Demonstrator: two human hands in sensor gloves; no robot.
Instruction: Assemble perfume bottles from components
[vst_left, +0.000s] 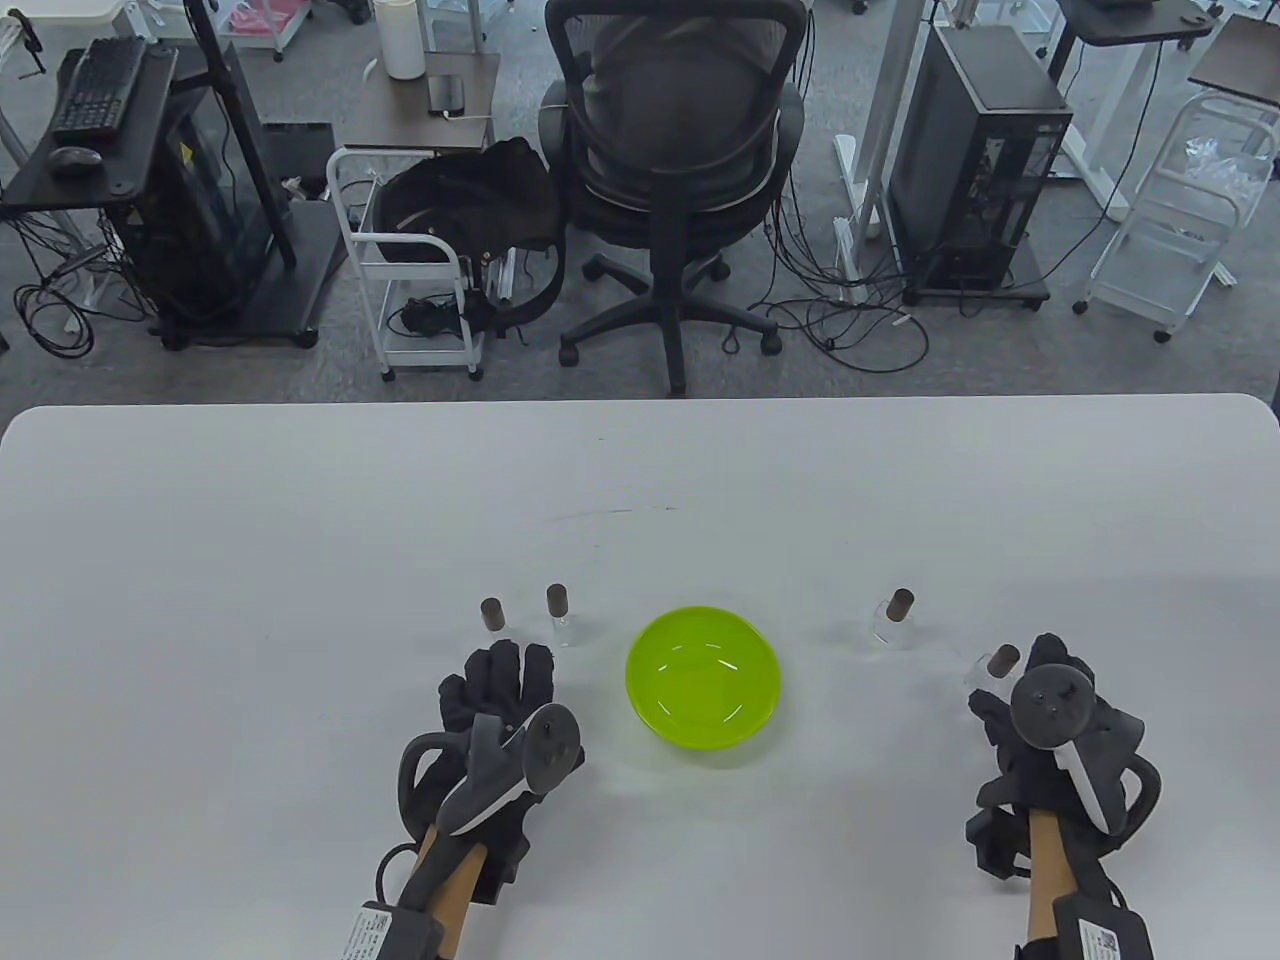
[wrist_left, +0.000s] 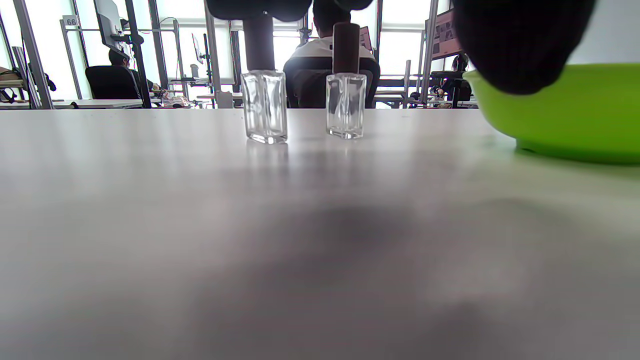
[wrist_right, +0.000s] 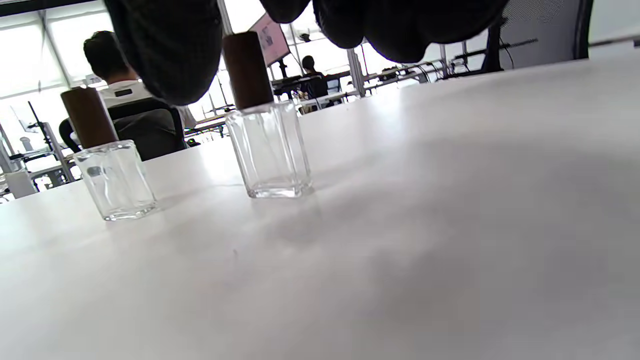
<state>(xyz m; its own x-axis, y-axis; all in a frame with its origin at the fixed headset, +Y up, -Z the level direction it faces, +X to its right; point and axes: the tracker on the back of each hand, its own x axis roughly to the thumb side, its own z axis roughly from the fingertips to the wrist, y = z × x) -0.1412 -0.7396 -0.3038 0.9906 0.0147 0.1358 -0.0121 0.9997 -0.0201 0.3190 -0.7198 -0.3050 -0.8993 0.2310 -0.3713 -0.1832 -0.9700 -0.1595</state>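
Table view showed 4 capped clear glass perfume bottles (vst_left: 558, 612) – left hand (vst_left: 497, 690) flat, empty; right hand's (vst_left: 1040, 700) grip unclear. Assembly looked finished.

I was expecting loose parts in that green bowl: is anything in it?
No, in the table view the green bowl shows only its bare glossy inside, with no caps or bottles lying in it.

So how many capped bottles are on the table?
4: two left of the bowl, at and; two right, at and by the right hand, at.
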